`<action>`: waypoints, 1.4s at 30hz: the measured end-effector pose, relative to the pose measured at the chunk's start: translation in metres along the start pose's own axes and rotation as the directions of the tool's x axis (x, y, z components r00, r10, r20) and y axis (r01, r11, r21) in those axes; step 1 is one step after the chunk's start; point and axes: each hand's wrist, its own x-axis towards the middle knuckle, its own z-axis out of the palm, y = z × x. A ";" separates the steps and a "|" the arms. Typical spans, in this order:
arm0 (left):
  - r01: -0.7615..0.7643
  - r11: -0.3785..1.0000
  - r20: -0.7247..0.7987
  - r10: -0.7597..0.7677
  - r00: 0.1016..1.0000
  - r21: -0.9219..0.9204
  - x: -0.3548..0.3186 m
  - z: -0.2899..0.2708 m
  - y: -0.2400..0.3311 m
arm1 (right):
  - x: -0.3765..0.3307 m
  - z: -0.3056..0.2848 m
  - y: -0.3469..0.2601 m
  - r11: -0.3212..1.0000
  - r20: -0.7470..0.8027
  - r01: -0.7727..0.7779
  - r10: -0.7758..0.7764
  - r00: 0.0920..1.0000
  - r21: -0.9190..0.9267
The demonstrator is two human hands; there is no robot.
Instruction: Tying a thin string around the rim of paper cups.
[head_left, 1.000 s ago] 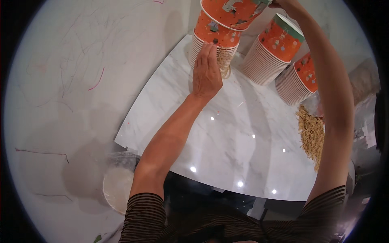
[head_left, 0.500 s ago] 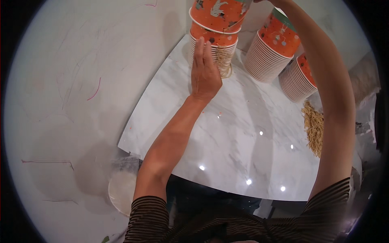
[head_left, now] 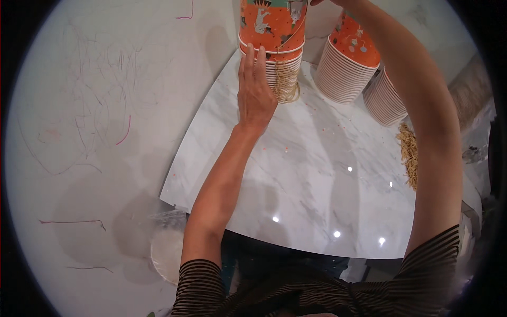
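Observation:
A stack of orange paper buckets (head_left: 272,26) with white rims and printed animal figures stands at the table's far left. The upper bucket sits nested, with its rim just above the close-packed rims below. Thin tan cord handles (head_left: 287,83) hang in loops down the stack's right side. My left hand (head_left: 256,92) lies against the stack's near left side, fingers stretched upward across the rims; its thumb is hidden. Beside the upper bucket, at the top edge of the view, my right hand (head_left: 338,2) is mostly cut off, its grip not visible.
Two more nested bucket stacks, one taller (head_left: 346,66) and one shorter (head_left: 384,99), stand to the right on the marble-patterned table (head_left: 301,169). A bundle of tan cords (head_left: 409,156) lies by my right forearm. A scribbled wall (head_left: 105,132) borders the left, near a round pale container (head_left: 168,253).
The upper bucket has come down farther into the left stack, narrowing the gap between rims. My right hand has lowered with it. The view has shifted slightly.

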 end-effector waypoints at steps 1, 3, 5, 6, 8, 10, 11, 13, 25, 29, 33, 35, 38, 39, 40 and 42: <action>-0.003 1.000 0.007 0.003 1.000 0.004 -0.001 0.000 -0.003 | -0.001 0.004 0.002 1.000 0.000 0.000 0.000 1.000 0.004; -0.005 1.000 0.014 0.005 1.000 0.010 -0.002 0.000 -0.005 | -0.002 0.008 0.005 1.000 0.035 0.013 -0.014 0.999 0.016; -0.007 1.000 0.016 0.007 1.000 0.013 -0.003 0.002 -0.006 | 0.000 0.009 0.010 1.000 0.046 0.005 -0.005 0.999 -0.008; -0.007 1.000 0.017 0.007 1.000 0.012 -0.004 0.003 -0.006 | 0.000 0.009 0.012 0.999 0.056 -0.003 0.005 0.998 -0.035; -0.014 1.000 0.018 0.013 1.000 0.012 -0.004 0.007 -0.005 | -0.002 -0.001 0.028 0.965 0.177 0.168 -0.204 0.963 0.201; -0.029 1.000 0.005 0.029 1.000 -0.001 -0.002 0.012 -0.002 | 0.001 -0.008 0.042 0.854 0.238 0.289 -0.418 0.877 0.433; -0.035 0.999 0.000 0.035 0.999 0.020 -0.004 0.008 -0.007 | -0.001 0.007 0.026 0.955 0.164 0.182 -0.224 0.961 0.236; -0.024 0.999 0.002 0.024 1.000 0.027 -0.007 0.007 -0.009 | -0.010 0.018 0.017 0.999 0.045 0.030 -0.032 0.998 0.038; -0.031 0.996 0.028 0.029 0.999 0.085 -0.013 0.005 -0.015 | -0.062 0.047 0.026 0.785 -0.035 -0.260 0.337 0.941 0.562; -0.019 0.999 0.052 0.017 0.999 0.032 -0.011 0.009 -0.006 | -0.099 0.068 0.064 0.985 -0.279 -0.033 0.081 0.957 0.171; -0.009 0.999 0.060 0.007 0.998 0.034 -0.013 0.008 -0.008 | -0.148 0.120 0.073 0.945 -0.300 0.136 -0.227 0.927 -0.297; 0.012 1.000 0.020 -0.012 1.000 -0.011 -0.014 0.006 -0.009 | -0.161 0.132 0.066 0.980 -0.062 -0.197 0.195 0.979 -0.027; 0.022 0.999 0.025 -0.021 0.999 -0.032 -0.016 0.005 -0.006 | -0.174 0.146 0.068 0.790 0.039 -0.438 0.468 0.883 0.430; 0.016 0.999 0.026 -0.015 1.000 -0.033 -0.017 0.005 -0.006 | -0.176 0.152 0.071 0.606 0.130 -0.512 0.560 0.818 0.609; 0.023 0.999 0.018 -0.022 1.000 -0.036 -0.018 0.006 -0.007 | -0.179 0.160 0.073 0.571 0.051 -0.478 0.605 0.794 0.668; 0.009 0.997 0.008 -0.009 1.000 -0.080 -0.014 0.020 0.002 | -0.184 0.163 0.117 0.701 -0.005 -0.470 0.560 0.829 0.536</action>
